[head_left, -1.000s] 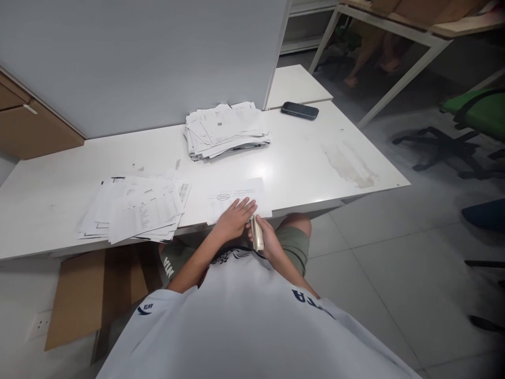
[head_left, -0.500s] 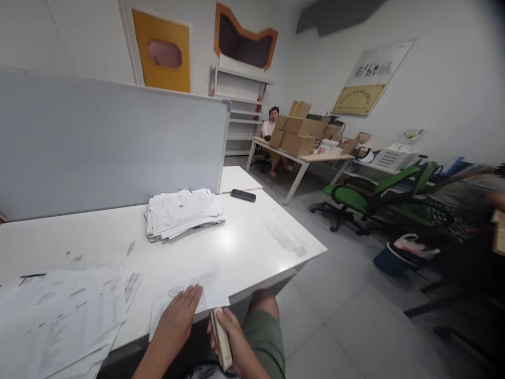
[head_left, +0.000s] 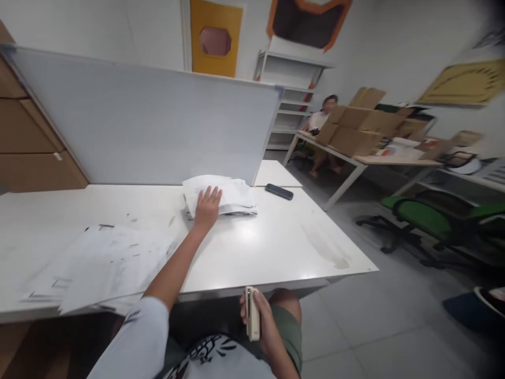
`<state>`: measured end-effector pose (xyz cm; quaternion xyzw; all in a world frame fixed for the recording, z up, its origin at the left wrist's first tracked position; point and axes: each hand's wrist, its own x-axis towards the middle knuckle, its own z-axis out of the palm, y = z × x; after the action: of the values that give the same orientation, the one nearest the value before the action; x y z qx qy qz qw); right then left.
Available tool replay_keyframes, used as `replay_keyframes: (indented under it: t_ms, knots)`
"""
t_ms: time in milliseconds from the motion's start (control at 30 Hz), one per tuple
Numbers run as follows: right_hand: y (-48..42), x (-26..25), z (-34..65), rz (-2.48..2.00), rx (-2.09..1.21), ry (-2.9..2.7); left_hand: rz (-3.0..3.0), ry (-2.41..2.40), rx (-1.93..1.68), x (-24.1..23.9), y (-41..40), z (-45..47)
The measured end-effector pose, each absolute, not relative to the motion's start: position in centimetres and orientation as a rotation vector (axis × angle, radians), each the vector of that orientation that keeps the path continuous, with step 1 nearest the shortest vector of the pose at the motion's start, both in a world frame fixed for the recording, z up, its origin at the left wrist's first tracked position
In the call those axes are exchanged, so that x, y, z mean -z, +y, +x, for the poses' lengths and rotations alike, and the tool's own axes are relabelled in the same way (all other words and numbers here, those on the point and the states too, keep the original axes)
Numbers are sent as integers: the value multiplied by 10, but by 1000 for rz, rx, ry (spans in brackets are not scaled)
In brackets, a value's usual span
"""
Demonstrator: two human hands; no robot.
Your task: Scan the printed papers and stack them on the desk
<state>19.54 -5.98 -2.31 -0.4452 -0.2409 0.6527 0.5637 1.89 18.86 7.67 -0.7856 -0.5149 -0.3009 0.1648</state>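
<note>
My left hand (head_left: 208, 208) reaches forward over the table, its fingers stretched out flat on the top sheet of a paper stack (head_left: 240, 196). Underneath, the stack's edges are uneven. Low in front of my lap, my right hand (head_left: 262, 316) is wrapped round a cream-coloured stapler (head_left: 252, 315), held upright just off the table's front edge. A spread of loose printed sheets (head_left: 114, 263) lies at the left, partly behind my left forearm.
A dark oblong case (head_left: 279, 191) lies right of the stack on the white table (head_left: 276, 247). A grey partition (head_left: 169, 121) stands behind, with cardboard boxes (head_left: 35, 142) at left. A person (head_left: 319, 121) sits beyond, near another table. A green chair (head_left: 422, 216) stands right.
My left hand has moved from a sheet at the table's front edge to the stack; that sheet is gone from the edge. My right hand still holds the stapler. The view has turned left.
</note>
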Motion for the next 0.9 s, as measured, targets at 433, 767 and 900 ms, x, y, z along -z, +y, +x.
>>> replay_keyframes:
  t_ms: [433,767,900]
  knots:
    - [-89,44,245,-1249,-1495,-387,-2715,-1506,131,-52,255,24]
    - [-81,28,228,-1234,-1567,-534,-2678,-1304,317,-76,159,6]
    - [-78,28,219,-1200,-1645,-616,-2521,-1919,145,-70,50,-67]
